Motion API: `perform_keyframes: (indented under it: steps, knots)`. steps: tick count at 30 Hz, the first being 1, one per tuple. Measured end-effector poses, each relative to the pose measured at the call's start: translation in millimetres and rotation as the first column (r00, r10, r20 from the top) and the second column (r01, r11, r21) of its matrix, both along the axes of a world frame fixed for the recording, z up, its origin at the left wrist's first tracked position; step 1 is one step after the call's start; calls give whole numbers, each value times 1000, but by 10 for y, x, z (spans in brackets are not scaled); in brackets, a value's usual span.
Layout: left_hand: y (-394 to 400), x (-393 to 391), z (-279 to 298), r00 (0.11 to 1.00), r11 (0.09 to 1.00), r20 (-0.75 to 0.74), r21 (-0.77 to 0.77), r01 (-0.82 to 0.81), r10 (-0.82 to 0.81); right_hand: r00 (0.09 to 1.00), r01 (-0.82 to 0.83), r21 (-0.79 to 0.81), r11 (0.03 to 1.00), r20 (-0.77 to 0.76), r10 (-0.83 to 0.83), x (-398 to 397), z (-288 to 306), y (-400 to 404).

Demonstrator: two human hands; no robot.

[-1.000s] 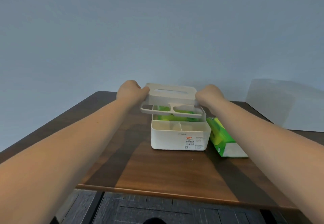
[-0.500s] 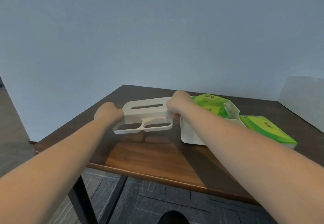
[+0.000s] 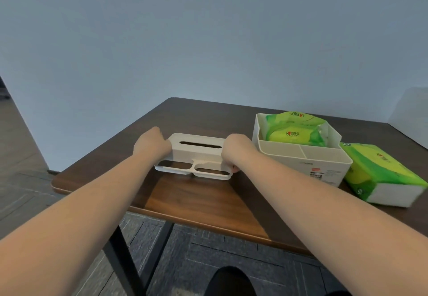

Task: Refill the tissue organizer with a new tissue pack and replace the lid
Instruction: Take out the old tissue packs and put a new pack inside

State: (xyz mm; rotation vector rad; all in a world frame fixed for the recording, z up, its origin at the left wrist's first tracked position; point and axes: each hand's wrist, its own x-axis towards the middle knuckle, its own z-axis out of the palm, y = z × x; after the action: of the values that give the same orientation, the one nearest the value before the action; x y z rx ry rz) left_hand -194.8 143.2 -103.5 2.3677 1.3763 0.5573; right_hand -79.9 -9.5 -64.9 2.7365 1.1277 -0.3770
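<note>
The white lid (image 3: 196,154), with a tissue slot and two front openings, rests on the wooden table (image 3: 185,198) left of the organizer. My left hand (image 3: 151,146) grips its left end and my right hand (image 3: 236,150) grips its right end. The white organizer (image 3: 324,163) stands open at the right, with a crumpled, mostly flat green tissue pack (image 3: 294,130) in its rear compartment and two bare front compartments. A full green tissue pack (image 3: 382,175) lies on the table just right of the organizer.
The table's front edge runs close below my forearms, with a black table leg (image 3: 125,261) and grey carpet tiles under it. A plain blue-grey wall stands behind the table. A dark shoe tip (image 3: 229,281) shows at the bottom.
Both hands lifted the lid off the organizer, carried it left and lowered it onto the table. The view turned left, so the organizer and full pack now sit at the right.
</note>
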Motion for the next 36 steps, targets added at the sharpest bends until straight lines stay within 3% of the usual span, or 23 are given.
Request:
perform_keyframes:
  steps: [3,6,11,16,21,25,29,33,36]
  knots:
    - [-48,14,12,1000,1000,28,32,1,-2,1000,7,189,982,-21,-3,19,19,-23]
    - [-122,35,76,999,997,26,72,27,-29,999,32,144,989,18,-35,-24,136,-33]
    - [-299,137,278,994,989,30,107,99,-103,999,28,316,948,24,-38,-23,421,-183]
    - [-661,408,504,958,965,131,102,243,-255,989,78,607,791,51,-136,284,717,-654]
    - [-1109,816,697,880,914,249,72,400,-405,946,185,715,674,57,-319,806,815,-1305]
    - [-1343,1117,772,832,873,280,50,485,-478,880,319,645,695,70,-469,1081,683,-1793]
    - [-1449,1291,776,833,843,132,59,535,-538,817,499,484,719,13,-576,1269,507,-2063]
    - [-1488,1361,715,823,818,-35,90,568,-567,857,502,267,822,-31,-514,1402,325,-2137]
    - [-1497,1396,709,847,837,-78,133,532,-526,876,482,169,860,-59,-479,1423,255,-2151]
